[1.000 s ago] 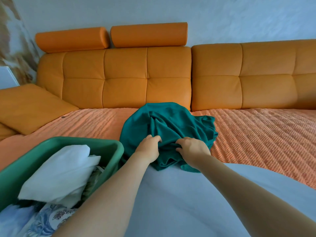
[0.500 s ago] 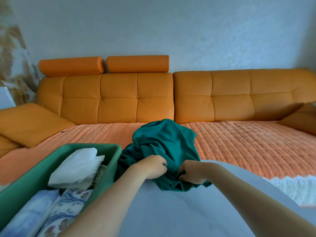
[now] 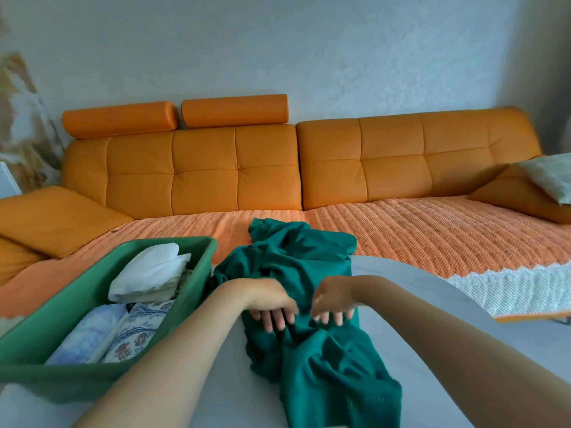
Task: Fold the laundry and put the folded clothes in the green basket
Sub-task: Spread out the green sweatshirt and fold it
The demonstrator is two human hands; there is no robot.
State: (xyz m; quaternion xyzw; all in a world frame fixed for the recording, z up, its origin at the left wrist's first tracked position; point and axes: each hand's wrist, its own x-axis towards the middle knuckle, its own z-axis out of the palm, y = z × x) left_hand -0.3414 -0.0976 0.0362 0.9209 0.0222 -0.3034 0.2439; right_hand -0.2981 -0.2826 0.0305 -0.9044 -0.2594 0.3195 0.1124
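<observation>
A grey table (image 3: pixel 432 350) is filling the foreground, with an orange sofa (image 3: pixel 204 168) standing behind it against a pale wall (image 3: pixel 278 41). An orange knitted throw (image 3: pixel 432 236) with a white edge is covering the seat. Two bolsters (image 3: pixel 120 118) are sitting on top of the sofa's back at the left. Two orange cushions are lying on the seat, one at the left end (image 3: pixel 55 217) and one at the right end (image 3: pixel 509 196), and a single pale pillow (image 3: pixel 550 174) is leaning on the right one.

One green basket (image 3: pixel 46 375) is sitting on the table at the left. It is holding three folded pieces that can be counted: a white one (image 3: pixel 148 273) at the far end, and a blue one (image 3: pixel 89 332) and a floral one (image 3: pixel 136 332) side by side nearer the camera.

One teal garment (image 3: pixel 324 366) is lying crumpled on the table just right of the basket, running from the sofa's edge toward the person.

Both hands are resting on the middle of the garment, close together. The left hand (image 3: pixel 268 301) is lying with its fingers (image 3: pixel 278 319) fairly straight and spread on the cloth. The right hand (image 3: pixel 333 298) is bending at the knuckles, its fingertips (image 3: pixel 336 318) touching the cloth; blur is making it impossible to tell whether it is pinching the fabric.
</observation>
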